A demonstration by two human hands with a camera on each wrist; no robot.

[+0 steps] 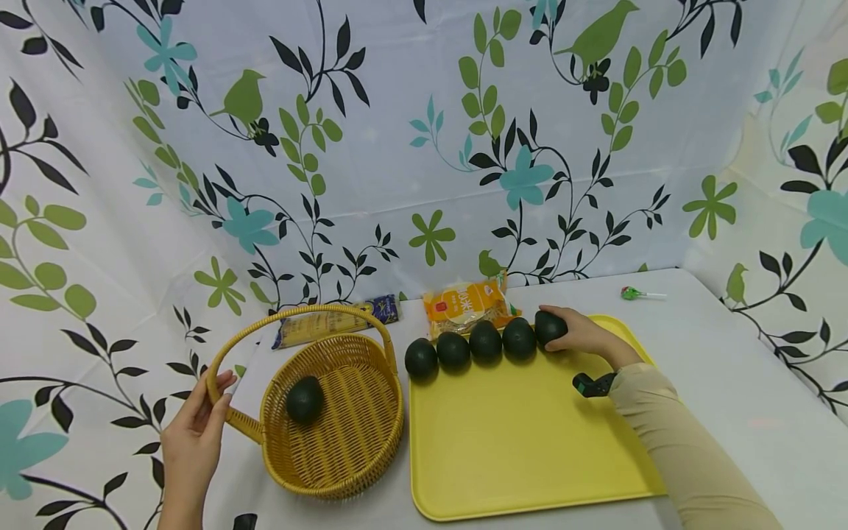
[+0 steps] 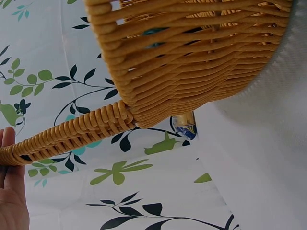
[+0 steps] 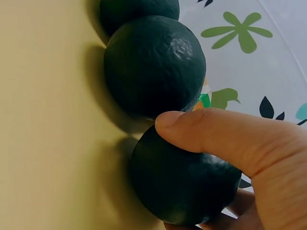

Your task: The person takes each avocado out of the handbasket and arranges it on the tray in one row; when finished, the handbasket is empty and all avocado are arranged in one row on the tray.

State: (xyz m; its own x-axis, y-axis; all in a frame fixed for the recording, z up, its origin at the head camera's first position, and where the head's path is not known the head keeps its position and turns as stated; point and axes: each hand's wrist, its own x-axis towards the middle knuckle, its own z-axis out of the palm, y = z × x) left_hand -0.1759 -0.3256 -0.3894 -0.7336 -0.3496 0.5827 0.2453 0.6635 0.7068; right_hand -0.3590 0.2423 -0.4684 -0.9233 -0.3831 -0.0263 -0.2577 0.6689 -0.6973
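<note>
My right hand grips a dark green avocado at the right end of a row along the tray's back edge. In the right wrist view the thumb lies over this avocado, with fingers curled beneath. Beside it are several more avocados on the yellow tray. My left hand holds the arched handle of a yellow wicker basket, thumb and fingers about it. One avocado lies inside the basket at its left. The left wrist view shows the basket's woven side close up.
Behind the tray lies an orange food packet. A long blue and yellow packet rests behind the basket, partly covered by its handle. A green-wrapped lollipop sits at the back right of the white table. Patterned cloth hangs around.
</note>
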